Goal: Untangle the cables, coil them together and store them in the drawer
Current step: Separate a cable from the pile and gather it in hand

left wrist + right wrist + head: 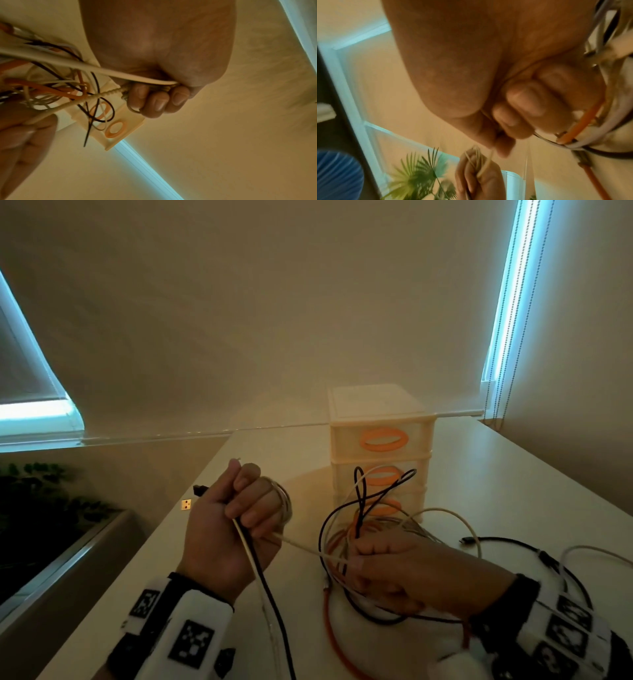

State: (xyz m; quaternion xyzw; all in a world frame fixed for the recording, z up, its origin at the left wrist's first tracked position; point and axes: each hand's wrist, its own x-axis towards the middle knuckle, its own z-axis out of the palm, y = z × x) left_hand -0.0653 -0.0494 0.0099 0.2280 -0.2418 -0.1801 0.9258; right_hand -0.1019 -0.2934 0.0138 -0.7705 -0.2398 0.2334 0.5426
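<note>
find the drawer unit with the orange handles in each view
Head: drawer unit stands centre right on the table, behind the tangled cables.
Left wrist: lower left of centre, tilted, below the left hand.
Right wrist: not in it.
Shared landmark: the orange cable.

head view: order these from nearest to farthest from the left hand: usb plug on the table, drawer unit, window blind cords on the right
1. usb plug, just left of the left hand, on the table.
2. drawer unit, to the right and behind the tangle.
3. blind cords, far right at the window.
</note>
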